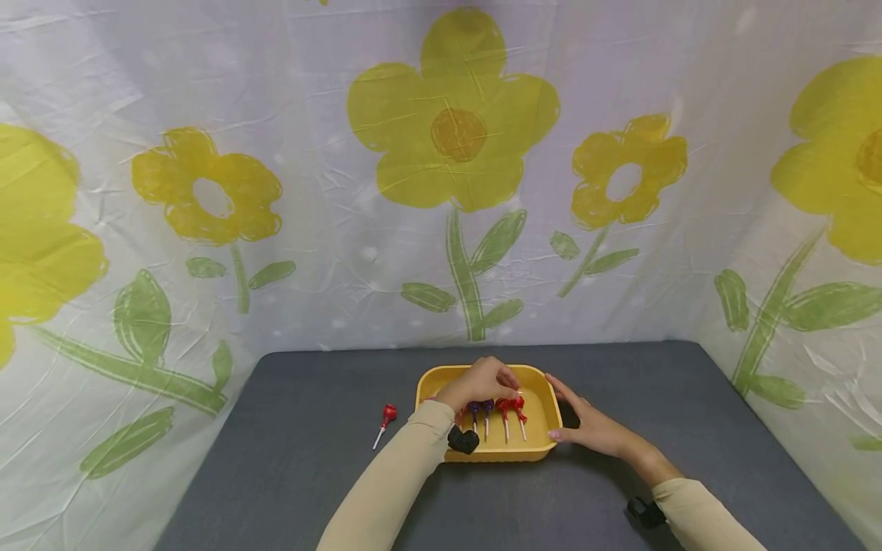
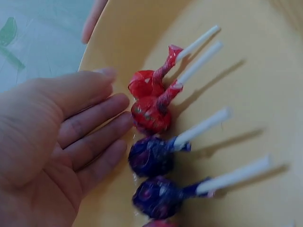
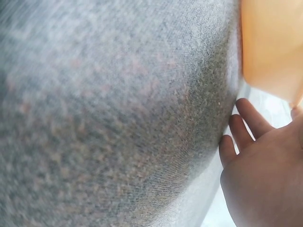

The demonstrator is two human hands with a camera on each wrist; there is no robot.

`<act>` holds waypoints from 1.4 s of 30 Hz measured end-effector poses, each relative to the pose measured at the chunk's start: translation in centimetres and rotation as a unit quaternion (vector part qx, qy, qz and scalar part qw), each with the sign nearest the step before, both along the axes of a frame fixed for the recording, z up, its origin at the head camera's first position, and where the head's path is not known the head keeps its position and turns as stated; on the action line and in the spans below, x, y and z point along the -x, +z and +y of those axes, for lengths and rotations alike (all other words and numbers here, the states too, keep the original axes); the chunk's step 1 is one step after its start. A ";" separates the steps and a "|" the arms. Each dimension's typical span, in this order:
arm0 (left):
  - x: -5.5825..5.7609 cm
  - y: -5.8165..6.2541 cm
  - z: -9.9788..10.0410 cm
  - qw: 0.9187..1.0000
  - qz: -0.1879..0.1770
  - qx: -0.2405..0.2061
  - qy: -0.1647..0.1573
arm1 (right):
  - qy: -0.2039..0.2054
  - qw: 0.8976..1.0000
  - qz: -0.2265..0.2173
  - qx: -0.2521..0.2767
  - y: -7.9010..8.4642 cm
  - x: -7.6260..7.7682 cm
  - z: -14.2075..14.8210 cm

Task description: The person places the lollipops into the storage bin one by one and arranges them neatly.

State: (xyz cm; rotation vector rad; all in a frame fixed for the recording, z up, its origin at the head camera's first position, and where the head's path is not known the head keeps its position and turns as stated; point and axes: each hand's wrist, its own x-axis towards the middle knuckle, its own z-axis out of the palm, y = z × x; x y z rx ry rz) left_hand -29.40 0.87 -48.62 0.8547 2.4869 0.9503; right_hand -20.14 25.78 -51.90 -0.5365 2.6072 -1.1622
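Note:
A yellow tray (image 1: 496,455) stands on the dark table, with several wrapped lollipops lying in a row inside it. My left hand (image 1: 478,385) reaches over the tray. In the left wrist view its fingers are extended beside the heads of two red lollipops (image 2: 150,115), pinching nothing; whether they touch is unclear. Two dark purple lollipops (image 2: 152,157) lie beside the red ones, white sticks pointing away from the hand. My right hand (image 1: 592,425) is at the tray's right side, fingers spread along the rim, its thumb by the near corner. Part of the row is hidden behind the left wrist.
One more red lollipop (image 1: 389,413) lies on the dark table (image 1: 310,474), left of the tray. A whitish sheet printed with yellow flowers (image 1: 455,134) hangs behind and along both sides of the table.

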 end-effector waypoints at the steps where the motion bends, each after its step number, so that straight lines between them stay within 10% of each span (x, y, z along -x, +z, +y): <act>1: -0.1 0.2 -0.2 1.000 0.000 0.002 0.000 | 0.000 1.000 0.001 0.000 0.0 0.0 0.0; 25: -1.1 2.9 -6.0 1.000 0.005 -0.014 -0.024 | -0.001 1.000 0.006 0.005 -0.1 0.0 -0.1; 42: -2.3 7.0 -14.7 0.996 0.022 -0.076 0.027 | -0.003 1.000 0.010 0.010 -0.2 0.1 0.0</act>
